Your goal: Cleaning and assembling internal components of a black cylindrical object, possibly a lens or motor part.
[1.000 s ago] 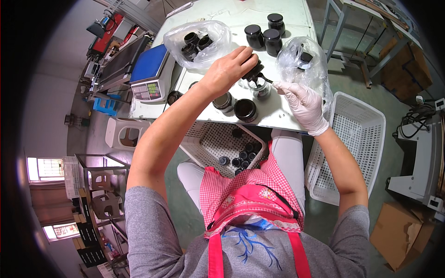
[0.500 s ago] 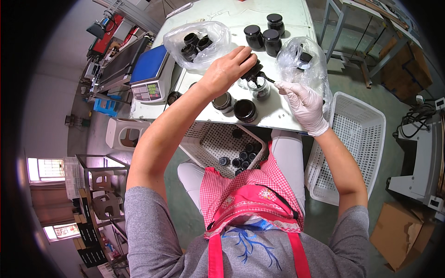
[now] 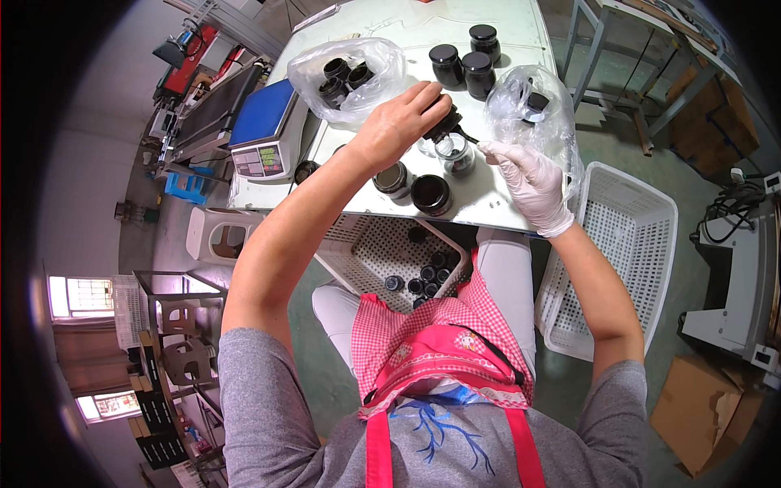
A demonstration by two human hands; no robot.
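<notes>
My bare left hand (image 3: 399,124) grips a dark jar (image 3: 444,124), tilted over a clear glass jar (image 3: 458,161) on the table. My right hand (image 3: 529,180), in a white glove, pinches the end of a thin dark stirring stick (image 3: 467,137); the stick's other end reaches the mouth of the tilted jar. Near the glass jar stand two dark jars, one (image 3: 391,178) below my left wrist and an open one (image 3: 431,195) by the table's front edge. Part of the tilted jar is hidden behind my left fingers.
On the white table (image 3: 358,195) are a plastic bag of dark jars (image 3: 346,81), another clear bag (image 3: 529,102), three lidded dark jars (image 3: 478,73) and a blue-topped scale (image 3: 264,130). A white basket (image 3: 358,260) with dark lids sits below; another basket (image 3: 610,260) stands right.
My right hand has shifted slightly left with the stick. The dark strand that hung into the glass jar no longer shows there. My left hand and the tilted jar stay almost in place.
</notes>
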